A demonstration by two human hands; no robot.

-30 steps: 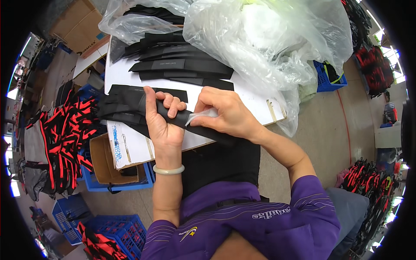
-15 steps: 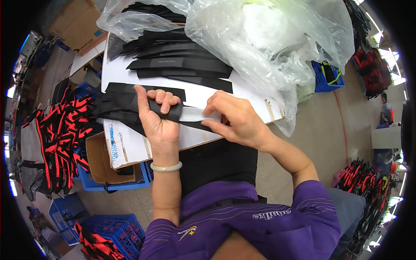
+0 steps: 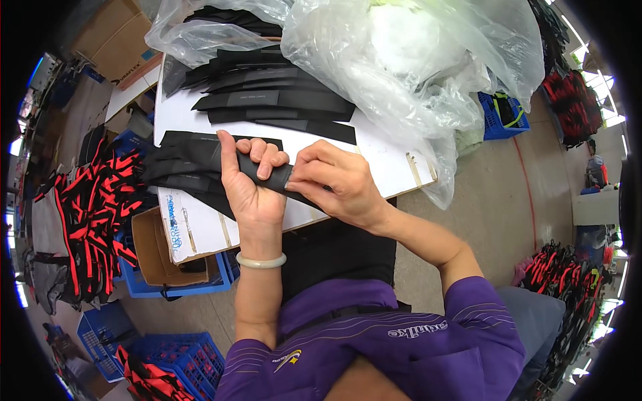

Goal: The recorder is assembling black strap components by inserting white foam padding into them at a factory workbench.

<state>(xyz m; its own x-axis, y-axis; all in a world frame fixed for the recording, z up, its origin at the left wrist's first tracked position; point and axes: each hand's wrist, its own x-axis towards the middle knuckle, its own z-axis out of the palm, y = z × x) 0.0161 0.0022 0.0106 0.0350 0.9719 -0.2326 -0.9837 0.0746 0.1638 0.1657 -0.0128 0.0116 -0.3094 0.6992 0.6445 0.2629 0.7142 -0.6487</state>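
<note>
My left hand [image 3: 255, 190], a pale bangle on its wrist, is closed around a black fabric sleeve [image 3: 277, 178] above the near part of the white tabletop [image 3: 384, 150]. At the sleeve's right end my right hand [image 3: 341, 182] pinches the opening with thumb and fingers. Only a thin pale edge shows there; most of the whitish strip is hidden in the sleeve and behind the fingers. Beneath and left of my left hand lies a pile of black fabric pieces [image 3: 180, 160]. Farther back, several more black pieces [image 3: 274, 99] overlap in a row.
A large clear plastic bag [image 3: 428, 93] with white contents covers the table's right rear. Blue crates [image 3: 505, 120] stand beyond the right side and at lower left [image 3: 187, 361]. A cardboard box [image 3: 150, 244] sits below the left edge, near a heap of red-and-black straps [image 3: 100, 234].
My right hand has moved left, up against the sleeve's end. The whitish strip, plainly visible between the hands before, has slid almost wholly into the sleeve. My left hand shifted slightly right.
</note>
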